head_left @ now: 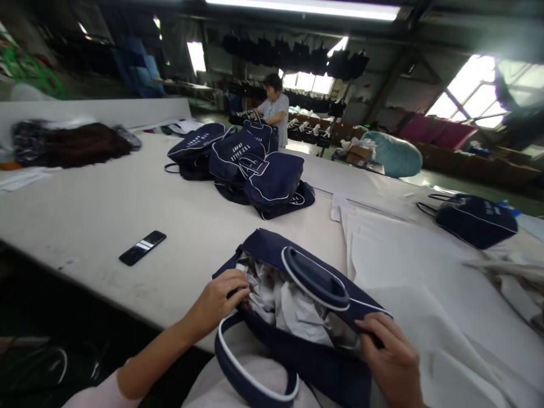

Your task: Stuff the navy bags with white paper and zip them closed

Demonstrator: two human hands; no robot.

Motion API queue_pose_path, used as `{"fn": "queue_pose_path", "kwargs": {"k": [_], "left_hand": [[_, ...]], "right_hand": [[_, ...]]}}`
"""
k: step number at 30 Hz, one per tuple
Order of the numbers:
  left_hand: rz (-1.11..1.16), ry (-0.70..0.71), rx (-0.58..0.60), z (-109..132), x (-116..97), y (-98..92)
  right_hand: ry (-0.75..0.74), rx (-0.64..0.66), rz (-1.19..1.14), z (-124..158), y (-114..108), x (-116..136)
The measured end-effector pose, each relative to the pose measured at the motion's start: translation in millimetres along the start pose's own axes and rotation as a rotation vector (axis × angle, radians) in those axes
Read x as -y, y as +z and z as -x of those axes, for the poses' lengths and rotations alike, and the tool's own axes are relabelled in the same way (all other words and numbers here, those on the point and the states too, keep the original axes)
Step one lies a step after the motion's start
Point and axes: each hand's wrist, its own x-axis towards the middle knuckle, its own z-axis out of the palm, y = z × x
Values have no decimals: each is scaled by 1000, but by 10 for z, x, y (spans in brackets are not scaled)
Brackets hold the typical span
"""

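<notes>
A navy blue bag (308,354) with white piping lies at the table's front edge, its top gaping. Crumpled white paper (293,306) fills the opening. One looped handle (317,277) rests over the far side, while the other loop (255,374) hangs toward me. At the bag's left end, my left hand (223,297) is closed on the rim, fingertips beside the paper. My right hand (391,354) pinches the rim at the right end. Part of the bag's near side is hidden by my right hand.
Several navy bags (274,175) are heaped farther back on the white table (85,209). A phone (143,247) lies to the left. White sheets (382,255) cover the right side, with another navy bag (476,220) beyond. A person (278,107) stands behind the heap.
</notes>
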Motion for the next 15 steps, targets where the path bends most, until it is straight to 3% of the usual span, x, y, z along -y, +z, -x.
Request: {"fn": "queue_pose_path", "kwargs": {"k": [3, 5, 7, 10, 13, 15], "left_hand": [[-85, 79, -63, -236, -14, 171], [-145, 137, -114, -382, -88, 253], [-154, 203, -179, -447, -212, 357], [-113, 303, -305, -381, -484, 596], [-29, 442, -377, -240, -727, 822], [18, 450, -349, -174, -777, 886]], "right_hand": [[101, 13, 75, -178, -34, -215], [107, 26, -6, -340, -44, -70], [36, 104, -189, -507, 28, 234], [38, 444, -444, -748, 345, 666], [344, 758, -571, -954, 784, 808], [582, 935, -726, -1045, 1048, 790]]}}
